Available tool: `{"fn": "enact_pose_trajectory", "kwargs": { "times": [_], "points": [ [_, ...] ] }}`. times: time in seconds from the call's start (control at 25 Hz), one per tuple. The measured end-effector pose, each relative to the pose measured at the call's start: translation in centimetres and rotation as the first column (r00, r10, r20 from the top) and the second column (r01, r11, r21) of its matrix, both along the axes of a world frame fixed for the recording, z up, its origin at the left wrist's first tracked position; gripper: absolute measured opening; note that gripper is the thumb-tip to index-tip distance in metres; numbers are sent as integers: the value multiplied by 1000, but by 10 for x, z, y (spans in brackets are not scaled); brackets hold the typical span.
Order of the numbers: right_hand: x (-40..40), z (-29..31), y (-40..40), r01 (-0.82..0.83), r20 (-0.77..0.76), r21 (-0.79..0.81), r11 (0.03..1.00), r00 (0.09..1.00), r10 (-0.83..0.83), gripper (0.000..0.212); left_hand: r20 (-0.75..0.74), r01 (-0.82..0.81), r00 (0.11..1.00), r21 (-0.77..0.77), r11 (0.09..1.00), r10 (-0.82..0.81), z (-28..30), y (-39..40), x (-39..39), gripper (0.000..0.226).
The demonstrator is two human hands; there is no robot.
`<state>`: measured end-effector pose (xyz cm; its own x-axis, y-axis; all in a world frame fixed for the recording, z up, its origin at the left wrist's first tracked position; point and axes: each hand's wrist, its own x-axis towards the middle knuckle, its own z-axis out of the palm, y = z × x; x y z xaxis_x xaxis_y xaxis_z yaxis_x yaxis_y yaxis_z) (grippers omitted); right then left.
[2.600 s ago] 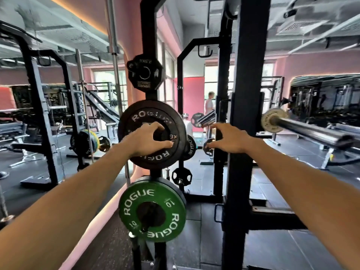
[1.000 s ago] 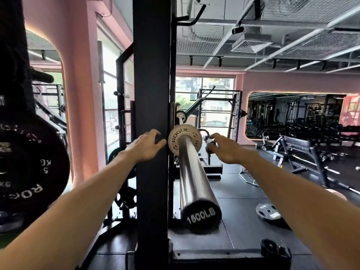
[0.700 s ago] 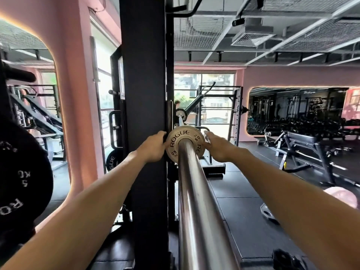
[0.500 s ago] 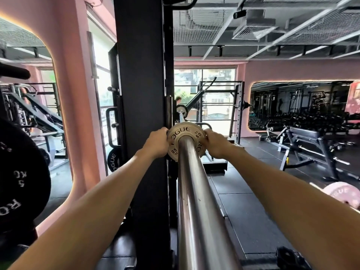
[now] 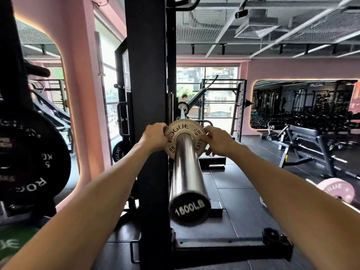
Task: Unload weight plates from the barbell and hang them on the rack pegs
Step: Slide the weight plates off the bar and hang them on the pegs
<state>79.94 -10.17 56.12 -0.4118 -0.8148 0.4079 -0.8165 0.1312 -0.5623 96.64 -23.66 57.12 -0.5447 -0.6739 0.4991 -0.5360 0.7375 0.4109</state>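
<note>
Steel sleeve of the barbell (image 5: 187,168), smooth and round, fills lower centre of frame, its black end cap stamped 1500LB nearest us. Half a second ago that cap sat out of frame; now it shows, though we cannot tell whether the plate has slid at all. Mid-frame, our left hand (image 5: 154,137) and right hand (image 5: 219,142) are both closed on the rim of the small tan plate (image 5: 184,138), a thin disc with raised ROGUE lettering, threaded on the sleeve beside the matte black upright (image 5: 150,94). We judge sliding off comes next. Far left, a black 5 kg plate (image 5: 33,156) already hangs on the rack. Lower right, a pink plate (image 5: 335,190) lies on the rubber floor.
</note>
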Motion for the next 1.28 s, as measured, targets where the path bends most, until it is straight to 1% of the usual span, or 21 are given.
{"fn": "enact_pose_trajectory", "kwargs": {
  "times": [0.12, 0.2, 0.4, 0.48, 0.56, 0.64, 0.76, 0.88, 0.96, 1.0, 1.12, 1.2, 1.24, 1.28],
  "points": [
    [29, 0, 39, -4, 1, 6, 1000, 1000, 4, 18, -22, -2, 1000, -1, 1000, 2, 0, 40, 30, 14],
    [52, -2, 69, -9, -4, 6, 1000, 1000, 9, 10, -32, 1, 999, -17, 1000, -1, -2, 71, 53, 13],
    [108, -3, 144, -42, -44, 6, 999, 998, 43, 9, -28, -3, 1000, -57, 998, 1, -3, 148, 114, 8],
    [131, -2, 176, -54, -39, 3, 999, 998, 54, 10, -2, 6, 1000, -103, 995, -7, -1, 181, 141, 3],
    [151, 0, 203, -61, -47, 18, 998, 997, 61, 12, 40, 19, 999, -159, 987, -12, 1, 212, 166, 8],
    [167, 3, 225, -70, -64, 30, 997, 995, 72, 14, 53, 28, 998, -185, 982, -18, 5, 236, 186, 9],
    [198, 14, 249, -104, -69, 0, 995, 992, 103, 18, 2, -2, 1000, -176, 984, 3, 14, 258, 216, 14],
    [233, 25, 252, -137, -72, -22, 990, 988, 135, 25, 26, -32, 999, -187, 982, 38, 29, 261, 251, 16],
    [257, 28, 243, -169, -48, -41, 985, 985, 167, 26, 39, -57, 997, -205, 977, 66, 36, 256, 280, 6],
    [272, 29, 235, -186, -42, -41, 982, 982, 184, 26, 34, -69, 996, -204, 977, 77, 38, 251, 297, 5],
    [325, 30, 204, -236, -27, -35, 971, 972, 235, 18, 10, -117, 993, -176, 977, 121, 39, 232, 357, 15],
    [366, 31, 177, -275, -50, -47, 960, 961, 273, 10, -1, -147, 989, -181, 972, 149, 39, 214, 405, 10],
    [387, 33, 164, -290, -62, -52, 956, 956, 287, 10, -5, -163, 986, -184, 969, 164, 41, 205, 429, 7],
    [407, 36, 150, -302, -69, -60, 951, 952, 298, 14, -7, -175, 984, -188, 966, 177, 44, 196, 452, 7]
  ]
}}
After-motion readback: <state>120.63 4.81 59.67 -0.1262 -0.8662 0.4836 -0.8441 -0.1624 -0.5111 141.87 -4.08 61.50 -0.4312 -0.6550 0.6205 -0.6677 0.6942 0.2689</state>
